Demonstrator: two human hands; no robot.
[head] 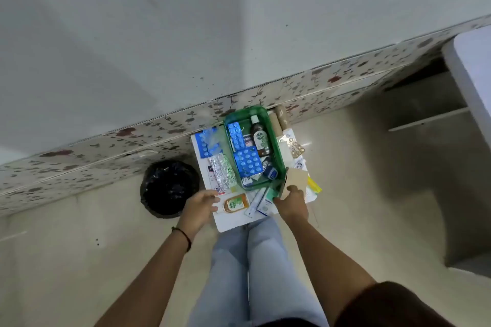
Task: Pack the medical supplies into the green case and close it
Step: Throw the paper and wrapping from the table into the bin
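The green case (pixel 279 152) lies open on a small white table (pixel 231 223), holding blue blister packs (pixel 247 160), a dark bottle (pixel 259 138) and small boxes. Left of it lie more blue blisters (pixel 208 146) and silver foil strips (pixel 221 171). An orange antiseptic bottle (pixel 235 203) and white boxes (pixel 261 203) lie at the table's near edge. My left hand (pixel 199 208) hovers with fingers apart beside the orange bottle. My right hand (pixel 292 203) grips a tan card-like piece (pixel 296 180) at the case's near right corner.
A black-lined bin (pixel 170 188) stands on the floor left of the table. Brown rolls (pixel 281 114) and a foil strip (pixel 292 147) lie right of the case. A flower-patterned skirting runs along the wall behind. A white counter (pixel 473 66) rises at the right.
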